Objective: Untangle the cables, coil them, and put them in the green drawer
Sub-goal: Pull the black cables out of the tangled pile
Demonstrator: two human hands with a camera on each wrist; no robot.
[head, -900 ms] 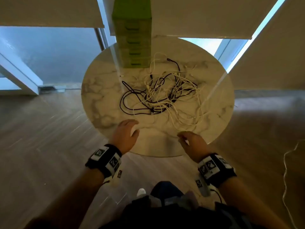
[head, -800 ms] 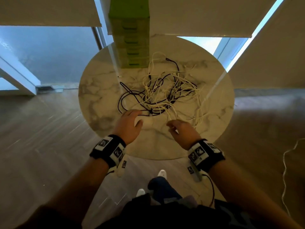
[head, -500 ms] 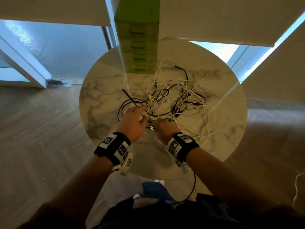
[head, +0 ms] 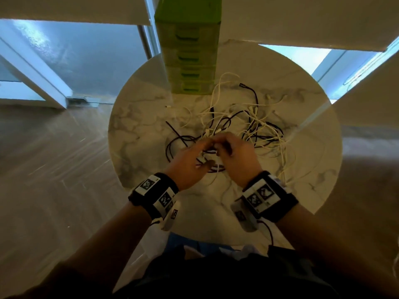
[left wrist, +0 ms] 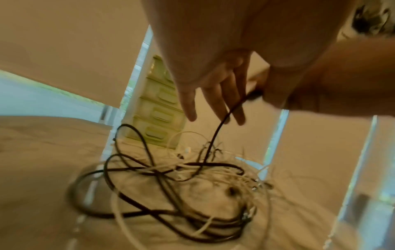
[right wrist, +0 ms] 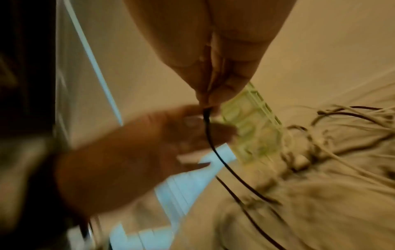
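Floorboards of pale wood fill the nine o'clock side of the head view, running up to a glass door at about ten o'clock. Next comes the round marble table, filling the middle of the view. At its twelve o'clock edge stands the green drawer unit, a tall stack with every drawer front pushed in. Spread over the tabletop from centre toward two o'clock is the tangle of cables, black and white strands looped through each other, with a few loose ends trailing toward the drawer unit and toward four o'clock. The left hand reaches in from seven o'clock and hovers over the near side of the heap; in the left wrist view its fingers are spread and mostly straight, hanging loose beside a black cable, and no grip on it shows there. Touching it at the fingertips, the right hand comes in from five o'clock; the right wrist view shows its thumb and fingers pinched together on the end of that black cable, which hangs down from the pinch to the pile on the table. Both wrists wear black bands with printed square markers. At three o'clock a pale wall stands past the table edge.
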